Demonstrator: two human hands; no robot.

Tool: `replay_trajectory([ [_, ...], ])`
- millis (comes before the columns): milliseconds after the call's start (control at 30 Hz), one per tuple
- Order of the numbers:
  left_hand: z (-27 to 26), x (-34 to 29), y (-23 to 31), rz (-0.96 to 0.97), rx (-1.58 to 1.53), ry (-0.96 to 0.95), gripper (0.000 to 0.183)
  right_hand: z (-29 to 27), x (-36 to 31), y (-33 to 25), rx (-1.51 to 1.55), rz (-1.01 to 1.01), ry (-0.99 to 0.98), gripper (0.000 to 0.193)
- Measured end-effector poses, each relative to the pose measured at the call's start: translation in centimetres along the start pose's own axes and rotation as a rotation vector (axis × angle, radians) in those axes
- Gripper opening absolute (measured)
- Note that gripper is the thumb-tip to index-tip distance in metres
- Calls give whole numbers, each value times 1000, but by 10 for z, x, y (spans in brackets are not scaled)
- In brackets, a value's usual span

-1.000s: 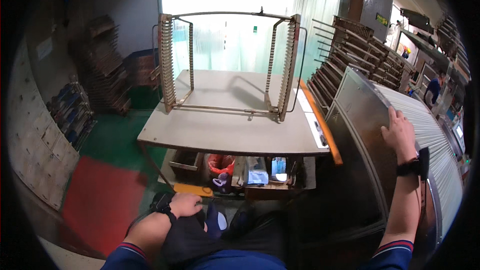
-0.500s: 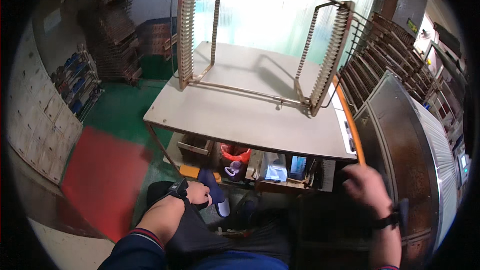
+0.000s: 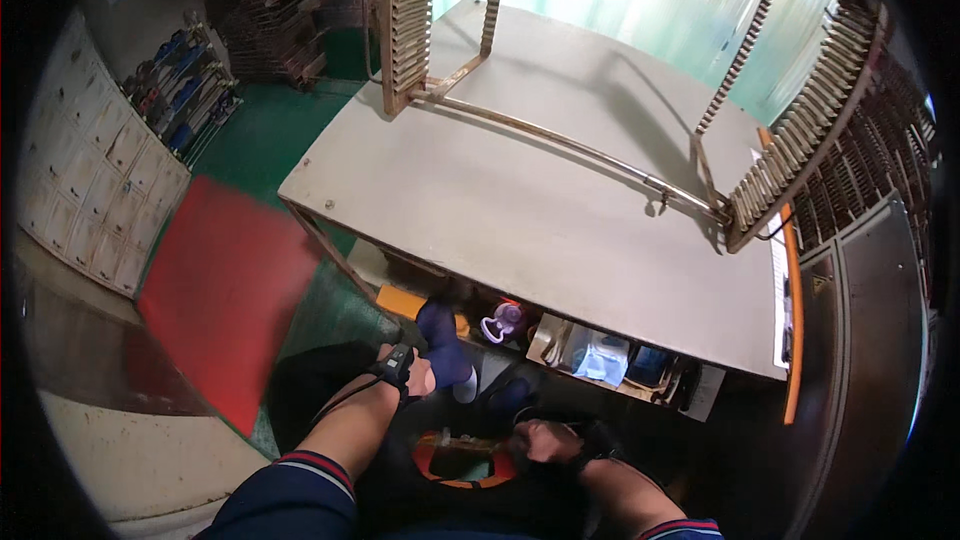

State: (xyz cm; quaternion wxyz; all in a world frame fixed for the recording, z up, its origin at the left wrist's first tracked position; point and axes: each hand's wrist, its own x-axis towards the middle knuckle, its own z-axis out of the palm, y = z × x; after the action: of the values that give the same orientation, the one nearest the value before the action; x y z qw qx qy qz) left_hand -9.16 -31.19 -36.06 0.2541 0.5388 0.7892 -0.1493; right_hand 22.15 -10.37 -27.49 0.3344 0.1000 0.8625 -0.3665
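Note:
My left hand (image 3: 418, 372) rests low by my left knee, with a dark device strapped at its wrist. Its fingers are mostly hidden behind the back of the hand. My right hand (image 3: 546, 441) is in my lap with the fingers curled closed; whatever may be inside them is hidden. Just left of it, between my legs, is an orange-rimmed thing (image 3: 424, 458) with a greenish middle, too blurred to name. Beyond both hands stands a pale-topped table (image 3: 520, 210). On it sits a metal rack frame (image 3: 560, 144) with two toothed uprights, touched by neither hand.
Under the table a shelf holds a purple-handled bottle (image 3: 503, 322), an open box (image 3: 545, 337) and a plastic-wrapped item (image 3: 600, 355). An orange strip (image 3: 793, 320) runs along the table's right edge. Metal cabinet doors (image 3: 875, 330) stand at right, lockers (image 3: 95, 160) at left.
My right hand has come from beside the table's right corner down and left into my lap. The view has shifted, so the table and rack look nearer. My left hand remains by my knee.

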Motion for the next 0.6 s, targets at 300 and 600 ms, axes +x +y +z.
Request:
replay_trajectory([
  [300,-66,-13,-3,-33,-174,-280,95,50,12,20,158,-91,-11,41],
  [600,-38,25,10,-86,-212,-193,107,87,12,45,119,33,164,36],
])
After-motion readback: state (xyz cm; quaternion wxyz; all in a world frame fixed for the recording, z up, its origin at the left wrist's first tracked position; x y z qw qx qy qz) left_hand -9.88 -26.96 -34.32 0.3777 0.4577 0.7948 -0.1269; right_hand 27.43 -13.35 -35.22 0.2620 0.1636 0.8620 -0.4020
